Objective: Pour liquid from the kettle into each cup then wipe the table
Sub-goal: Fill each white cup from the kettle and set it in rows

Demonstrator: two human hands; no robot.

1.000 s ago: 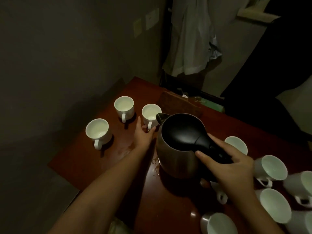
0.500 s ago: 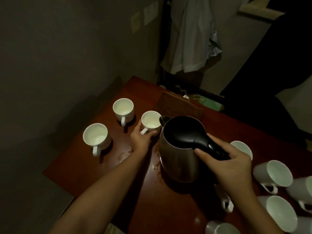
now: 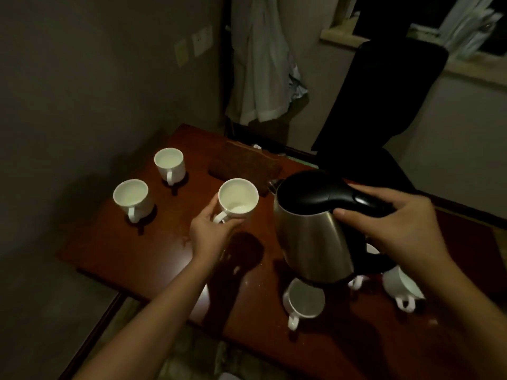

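Head view: we hold the steel kettle (image 3: 312, 237) by its black handle, our right hand (image 3: 395, 226) wrapped tight around it, the kettle raised above the table (image 3: 131, 242) and an empty cup (image 3: 303, 300). Our left hand (image 3: 211, 234) curls around a white cup (image 3: 238, 200) just left of the spout. Two more cups (image 3: 131, 196) stand farther left.

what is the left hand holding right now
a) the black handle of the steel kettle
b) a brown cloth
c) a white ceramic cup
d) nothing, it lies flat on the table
c: the left hand grips a white ceramic cup by its side and handle, while the right hand holds the steel kettle by its black handle.
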